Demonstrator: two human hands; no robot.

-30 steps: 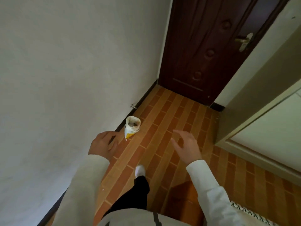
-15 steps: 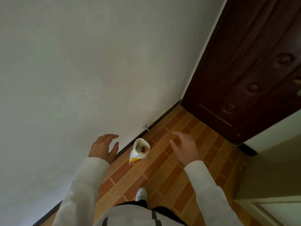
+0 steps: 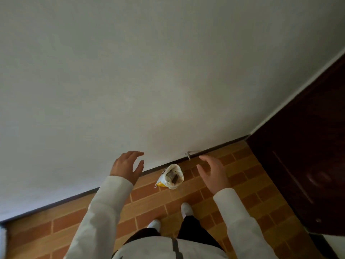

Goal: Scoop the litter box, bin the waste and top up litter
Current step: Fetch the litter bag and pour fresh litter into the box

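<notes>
The litter bag (image 3: 170, 177) stands on the tiled floor (image 3: 153, 204) just out from the dark skirting board (image 3: 56, 201) at the foot of the pale wall (image 3: 149, 71). It is a white sack with a yellow patch low on its side, its top rolled open. Its long axis runs from the yellow base at about 8 o'clock up to the mouth at about 2 o'clock, so the opening faces up toward the camera, with a dark, flat object showing inside; what that object is cannot be told. The left hand (image 3: 127, 166) hangs at the bag's 9 o'clock, apart from it, its grip loose, fingers spread and gently curved with nothing in it. The right hand (image 3: 212, 174) is at the bag's 3 o'clock, also clear of it, palm turned inward, fingers relaxed and holding nothing. At the bag's 1 o'clock a small metal door stop (image 3: 188, 155) juts from the skirting. A dark wooden door (image 3: 302, 165) fills the 3 o'clock side. Two white shoes (image 3: 186, 209) stand at 6 o'clock.
</notes>
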